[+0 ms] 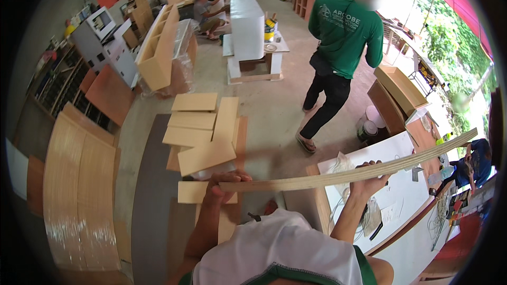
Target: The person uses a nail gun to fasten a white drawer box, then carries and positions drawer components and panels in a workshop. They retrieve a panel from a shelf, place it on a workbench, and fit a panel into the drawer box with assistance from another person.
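Observation:
A long plywood board (pixel 306 181) lies across in front of my chest, its layered edge toward me. From its left end it runs to the far right, where that end rises higher in the view. My left hand (pixel 221 183) grips the board's left end, with fingers closed over its top. Farther along, my right hand (pixel 368 183) holds the board from below, its fingertips curling over the far edge. The board's broad face is mostly hidden from this angle.
Several pale wood panels (pixel 198 136) lie stacked ahead to the left, beside a dark sheet (pixel 150 190). A white-topped workbench (pixel 393 150) stands at right. A person in green (pixel 343 37) stands ahead; another person (pixel 207 10) sits near a white cabinet (pixel 246 26).

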A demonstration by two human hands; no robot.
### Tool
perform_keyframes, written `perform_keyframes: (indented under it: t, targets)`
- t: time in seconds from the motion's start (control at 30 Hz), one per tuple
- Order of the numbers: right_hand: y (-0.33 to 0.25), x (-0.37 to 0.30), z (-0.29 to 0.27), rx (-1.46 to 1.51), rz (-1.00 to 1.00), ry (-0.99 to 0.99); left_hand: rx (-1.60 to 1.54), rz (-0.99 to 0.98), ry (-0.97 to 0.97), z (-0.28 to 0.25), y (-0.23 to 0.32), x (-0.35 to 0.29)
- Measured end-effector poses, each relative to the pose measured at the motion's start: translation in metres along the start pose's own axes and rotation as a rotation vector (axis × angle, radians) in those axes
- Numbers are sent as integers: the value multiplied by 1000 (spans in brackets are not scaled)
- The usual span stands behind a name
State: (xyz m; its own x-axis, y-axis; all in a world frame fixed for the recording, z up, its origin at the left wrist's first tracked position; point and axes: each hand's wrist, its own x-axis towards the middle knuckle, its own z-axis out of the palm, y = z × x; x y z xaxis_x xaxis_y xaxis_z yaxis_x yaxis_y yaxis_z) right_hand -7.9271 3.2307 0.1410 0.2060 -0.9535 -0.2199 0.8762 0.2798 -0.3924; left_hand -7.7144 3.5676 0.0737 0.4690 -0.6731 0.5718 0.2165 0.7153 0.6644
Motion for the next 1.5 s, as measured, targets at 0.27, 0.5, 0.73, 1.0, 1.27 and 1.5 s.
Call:
perform_keyframes:
  t: [0.27,0.5,0.73,1.0,1.27,1.5]
  targets:
    - [7,74,1,36,-91,37,-159,-134,-98,-43,-62,119]
    - [40,120,2,40,-252,97,-175,-315,-336,-109,-111,228]
    - [132,167,50,186,-317,255,-101,-599,-260,-229,-175,297]
    - [209,212,94,350,-288,374,614,-907,-602,-363,-240,340]
    - [260,307,116,139,-313,360,287,-676,-19,-363,-195,490]
    - [296,450,163,186,-346,323,145,-292,-142,-333,-227,642]
